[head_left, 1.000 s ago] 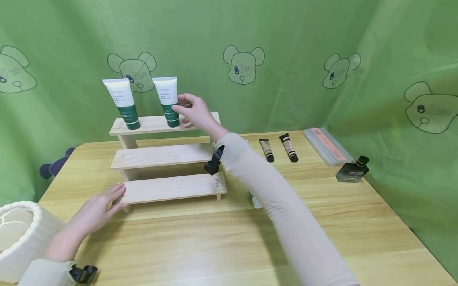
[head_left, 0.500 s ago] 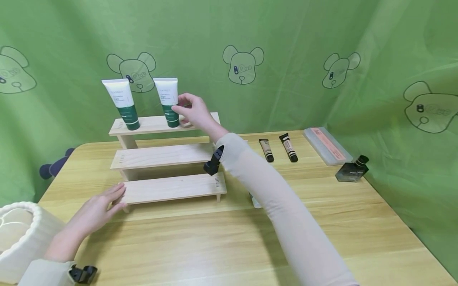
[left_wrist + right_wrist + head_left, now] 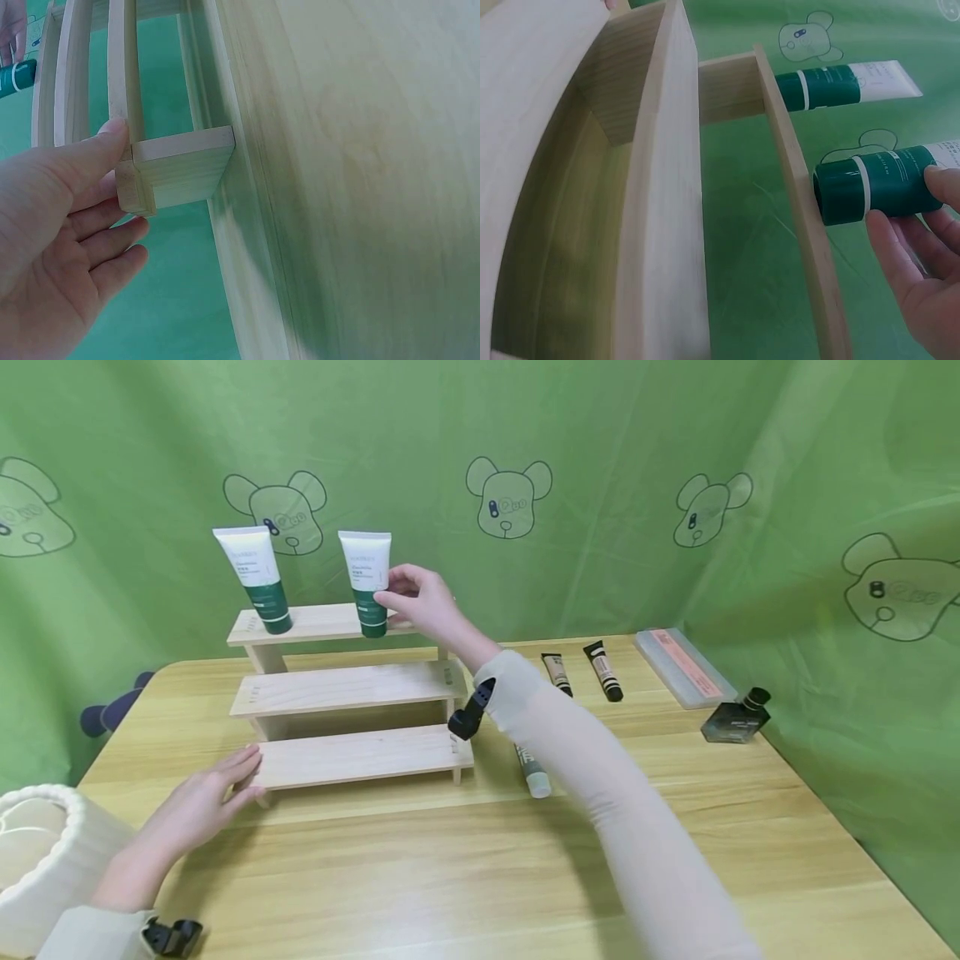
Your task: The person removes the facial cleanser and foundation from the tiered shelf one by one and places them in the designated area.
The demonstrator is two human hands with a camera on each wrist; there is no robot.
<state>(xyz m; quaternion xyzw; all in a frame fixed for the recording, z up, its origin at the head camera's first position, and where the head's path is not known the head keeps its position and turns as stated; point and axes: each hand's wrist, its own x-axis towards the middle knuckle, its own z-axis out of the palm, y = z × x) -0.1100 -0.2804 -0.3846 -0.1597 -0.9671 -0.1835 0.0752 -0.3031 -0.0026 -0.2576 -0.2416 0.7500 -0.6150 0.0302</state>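
Observation:
A three-tier wooden rack (image 3: 349, 686) stands on the table. My left hand (image 3: 202, 802) holds the left end of its lowest board; in the left wrist view the thumb lies on the board and fingers rest round its end (image 3: 135, 187). At the top tier my right hand (image 3: 431, 603) pinches a white and green squeeze tube (image 3: 367, 583) between thumb and fingers. The right wrist view has this tube (image 3: 900, 184) with its cap end by the top board's edge; whether it touches the board I cannot tell. A matching tube (image 3: 257, 578) stands cap down at the top board's left end.
A grey-green tube (image 3: 533, 772) lies right of the rack, partly behind my right sleeve. Farther back lie two small black-ended tubes (image 3: 557, 672) (image 3: 603, 672) and a flat translucent case (image 3: 686, 667). A dark bottle (image 3: 737, 717) is near the right edge; a white lamp-like object (image 3: 52, 860) stands left.
My right hand has shifted the held tube to the right and a little towards me along the top tier. More of the grey-green tube shows beside my sleeve. The left hand has stayed put.

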